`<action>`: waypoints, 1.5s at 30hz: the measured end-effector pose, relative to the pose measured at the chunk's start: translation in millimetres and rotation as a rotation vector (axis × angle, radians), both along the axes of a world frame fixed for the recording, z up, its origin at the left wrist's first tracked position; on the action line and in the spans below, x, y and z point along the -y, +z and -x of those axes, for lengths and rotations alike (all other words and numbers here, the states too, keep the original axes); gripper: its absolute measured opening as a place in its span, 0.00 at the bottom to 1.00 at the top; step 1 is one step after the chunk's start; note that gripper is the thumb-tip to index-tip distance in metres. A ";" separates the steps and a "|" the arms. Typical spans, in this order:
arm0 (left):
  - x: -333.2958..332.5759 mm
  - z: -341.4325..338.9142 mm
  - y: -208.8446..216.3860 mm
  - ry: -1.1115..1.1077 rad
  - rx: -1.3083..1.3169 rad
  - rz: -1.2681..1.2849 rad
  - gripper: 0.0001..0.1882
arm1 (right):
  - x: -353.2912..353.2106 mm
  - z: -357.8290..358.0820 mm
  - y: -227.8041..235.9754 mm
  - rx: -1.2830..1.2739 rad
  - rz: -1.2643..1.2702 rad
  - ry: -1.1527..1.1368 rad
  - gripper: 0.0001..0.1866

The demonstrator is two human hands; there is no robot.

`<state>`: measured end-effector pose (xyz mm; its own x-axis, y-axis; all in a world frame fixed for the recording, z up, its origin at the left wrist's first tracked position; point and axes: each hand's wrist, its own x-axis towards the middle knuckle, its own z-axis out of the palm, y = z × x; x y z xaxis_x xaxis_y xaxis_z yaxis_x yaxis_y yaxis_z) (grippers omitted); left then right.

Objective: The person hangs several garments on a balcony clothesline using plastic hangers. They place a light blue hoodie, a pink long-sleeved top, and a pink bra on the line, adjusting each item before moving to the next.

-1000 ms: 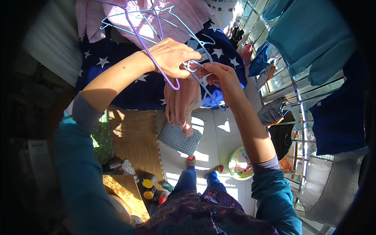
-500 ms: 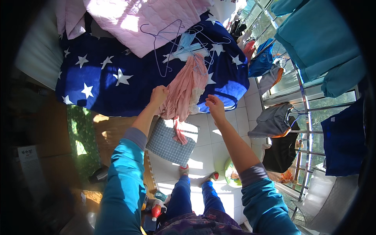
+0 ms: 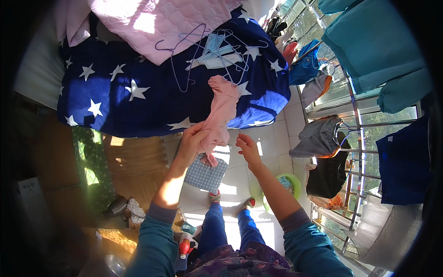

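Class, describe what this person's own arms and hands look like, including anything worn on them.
Teal sleeves end in plain grey cuffs, leaving both forearms bare. The left hand and right hand are ungloved.

Starred blue cover (image 3: 113, 99) — pink quilt (image 3: 173, 21), hangers (image 3: 176, 74), apparently face masks (image 3: 214, 62) — on top.

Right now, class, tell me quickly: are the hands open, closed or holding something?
Left hand: closed, holding the pink garment.
Right hand: loosely open, visibly holding nothing.
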<state>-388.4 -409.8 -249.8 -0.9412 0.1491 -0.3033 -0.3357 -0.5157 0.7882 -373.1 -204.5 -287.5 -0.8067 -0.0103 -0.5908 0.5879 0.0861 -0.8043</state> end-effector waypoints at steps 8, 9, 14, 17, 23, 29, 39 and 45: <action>60.6 -69.5 150.7 -0.063 -0.168 -0.447 0.19 | 58.0 -37.3 83.5 0.039 0.405 0.159 0.29; 65.7 -79.1 167.4 -0.084 -0.261 -0.542 0.19 | 60.0 -35.6 96.4 0.105 0.482 0.210 0.29; 96.4 -99.6 243.2 0.110 -0.279 -0.400 0.19 | 84.9 -56.7 158.0 0.053 0.401 0.449 0.40; 111.4 -101.7 281.6 0.257 -0.327 -0.344 0.22 | 98.3 -59.0 191.5 -0.129 0.676 0.686 0.40; 134.5 -127.8 359.1 0.538 -0.362 0.166 0.15 | 113.7 -56.3 271.5 -0.365 0.753 0.656 0.13; 139.4 -141.0 376.4 0.281 -0.041 1.418 0.10 | 70.8 -3.0 358.9 -0.481 0.607 0.596 0.09; -62.2 -97.8 251.9 0.715 -0.079 1.069 0.30 | 93.6 19.4 367.0 -0.569 0.658 0.567 0.04; -82.7 -52.2 191.6 0.781 -0.133 0.895 0.15 | 69.6 63.2 351.5 -0.709 0.550 0.479 0.05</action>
<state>-336.2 -327.1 -58.3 -0.7153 -0.6919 0.0983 -0.0646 0.2054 0.9765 -436.3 -274.1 64.0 -0.8092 -0.5504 0.2056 -0.0387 -0.2993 -0.9534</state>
